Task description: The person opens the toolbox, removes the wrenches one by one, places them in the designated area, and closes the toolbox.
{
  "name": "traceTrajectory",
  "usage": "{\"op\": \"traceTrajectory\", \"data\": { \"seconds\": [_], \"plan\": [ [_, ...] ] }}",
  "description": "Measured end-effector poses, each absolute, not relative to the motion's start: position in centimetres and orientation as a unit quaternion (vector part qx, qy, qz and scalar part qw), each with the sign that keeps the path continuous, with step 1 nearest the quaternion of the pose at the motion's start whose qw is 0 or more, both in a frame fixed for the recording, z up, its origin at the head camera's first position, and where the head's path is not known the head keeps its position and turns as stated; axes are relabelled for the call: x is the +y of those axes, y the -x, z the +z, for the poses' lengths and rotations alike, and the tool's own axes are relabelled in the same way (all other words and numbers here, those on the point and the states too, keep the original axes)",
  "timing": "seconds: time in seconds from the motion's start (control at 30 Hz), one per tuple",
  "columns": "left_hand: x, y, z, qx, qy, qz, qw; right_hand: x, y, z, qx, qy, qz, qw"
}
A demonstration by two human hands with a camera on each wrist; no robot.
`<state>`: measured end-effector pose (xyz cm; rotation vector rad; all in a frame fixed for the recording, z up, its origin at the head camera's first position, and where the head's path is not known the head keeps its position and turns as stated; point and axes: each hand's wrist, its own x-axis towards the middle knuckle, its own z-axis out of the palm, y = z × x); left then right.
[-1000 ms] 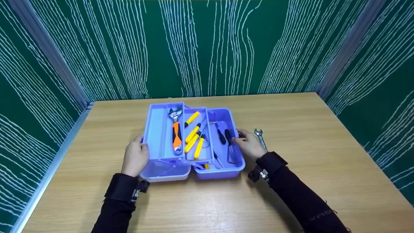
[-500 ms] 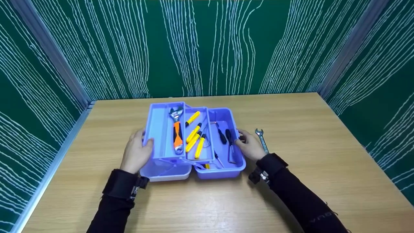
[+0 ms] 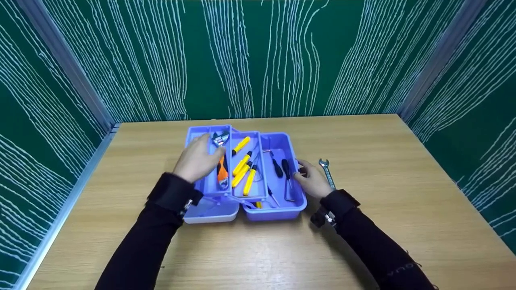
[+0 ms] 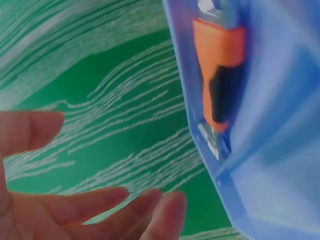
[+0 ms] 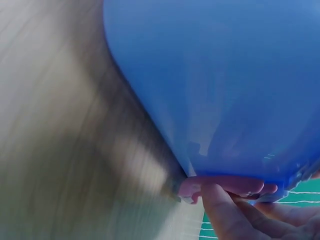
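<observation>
A purple toolbox (image 3: 278, 215) stands on the table with its stepped trays spread out. Over the upper left tray (image 3: 196, 131) hovers my left hand (image 3: 197, 159), beside an adjustable wrench (image 3: 222, 173) with an orange and black handle. In the left wrist view its thumb and fingers (image 4: 100, 202) are spread, holding nothing, apart from the adjustable wrench (image 4: 220, 45). My right hand (image 3: 315, 181) grips the box's right side; the right wrist view has its fingers (image 5: 217, 202) on a pink latch (image 5: 230, 185). Yellow-handled tools (image 3: 242, 175) fill the middle tray.
Black-handled tools (image 3: 277, 167) lie in the toolbox's deep right section. An open-ended wrench (image 3: 326, 173) rests on the wooden table (image 3: 258, 253) just right of the right hand. Green walls (image 3: 278, 60) with white lines enclose the table's back and sides.
My left hand has left the toolbox's left edge and moved right and up, over the upper tray beside the adjustable wrench. The right hand stays at the box's right side.
</observation>
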<state>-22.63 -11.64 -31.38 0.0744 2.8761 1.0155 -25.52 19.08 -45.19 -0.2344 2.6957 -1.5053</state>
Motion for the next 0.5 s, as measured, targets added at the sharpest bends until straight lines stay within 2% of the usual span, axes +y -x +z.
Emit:
{"op": "traceTrajectory", "data": {
  "seconds": [0.17,0.5],
  "plan": [
    [-10.2,24.2,-31.3,0.951,-0.031,0.293,0.099,19.1,25.4,-45.2,0.868,0.082,-0.488,0.026],
    [-8.2,26.2,-32.4,0.973,-0.013,0.181,0.143,19.2,25.5,-45.4,0.866,0.088,-0.492,0.014]
  ]
}}
